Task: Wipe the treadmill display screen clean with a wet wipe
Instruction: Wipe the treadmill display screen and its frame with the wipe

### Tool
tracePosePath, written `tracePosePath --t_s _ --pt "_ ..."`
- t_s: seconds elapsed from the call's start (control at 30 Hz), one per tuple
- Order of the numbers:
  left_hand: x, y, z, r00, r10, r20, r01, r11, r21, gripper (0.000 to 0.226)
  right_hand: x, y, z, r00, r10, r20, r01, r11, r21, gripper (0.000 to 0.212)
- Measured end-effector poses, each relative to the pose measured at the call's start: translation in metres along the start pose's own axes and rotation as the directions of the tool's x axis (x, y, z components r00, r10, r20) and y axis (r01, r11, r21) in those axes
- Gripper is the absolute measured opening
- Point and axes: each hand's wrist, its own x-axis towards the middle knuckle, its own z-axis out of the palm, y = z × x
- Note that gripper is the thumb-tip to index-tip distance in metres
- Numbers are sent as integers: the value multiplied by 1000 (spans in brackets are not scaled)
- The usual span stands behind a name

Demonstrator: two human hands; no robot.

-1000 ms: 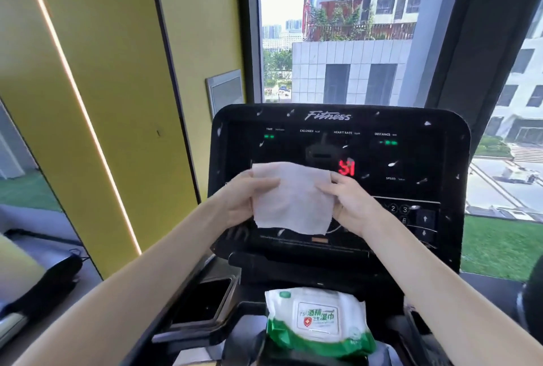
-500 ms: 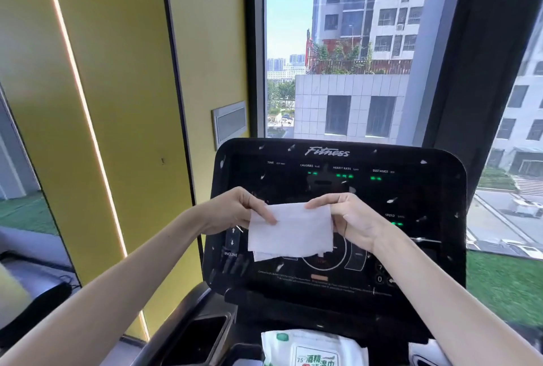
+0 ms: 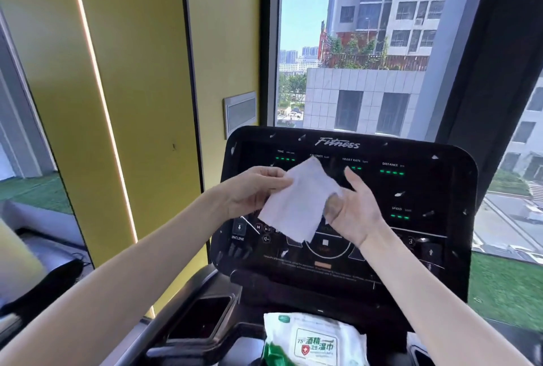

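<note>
Wipe (image 3: 298,199) is held up in front of the treadmill display screen (image 3: 411,189), tilted on a diagonal and not visibly touching the glass. Left hand (image 3: 252,189) pinches the sheet's upper left edge between thumb and fingers, closed on it. Right hand (image 3: 351,210) is spread, palm toward the sheet, fingers extended upward; its thumb and lower palm meet the wipe's right edge, but whether it actually clamps the sheet cannot be told. The arrangement reads as the sheet being laid into the right palm, which would give a flat pad for wiping rather than a loose flap.

Screen condition: pale flecks and smears are scattered over the dark panel, near the top rim, by the distance readout and along the lower left beside the incline controls. Green indicators are lit, so the console is powered; pressing across the button area below could trigger a control.

Wet wipe pack (image 3: 316,342) lies on the console tray just below the screen, within reach for a fresh sheet.

Assessment: wiping has not begun; the sheet is still being readied. Next step calls for a secure one-handed hold and flat contact starting at an upper corner.
</note>
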Motion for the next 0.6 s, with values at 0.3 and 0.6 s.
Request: tracePosePath --t_s 0.3,0.6 --pt "-3 -17 -7 932 -52 -359 67 997 29 15 7 23 8 999 17 -49 -31 953 -302 34" --pt "-25 -20 -21 958 193 -213 -178 980 88 20 8 21 11 974 -193 117 225 788 -574 20"
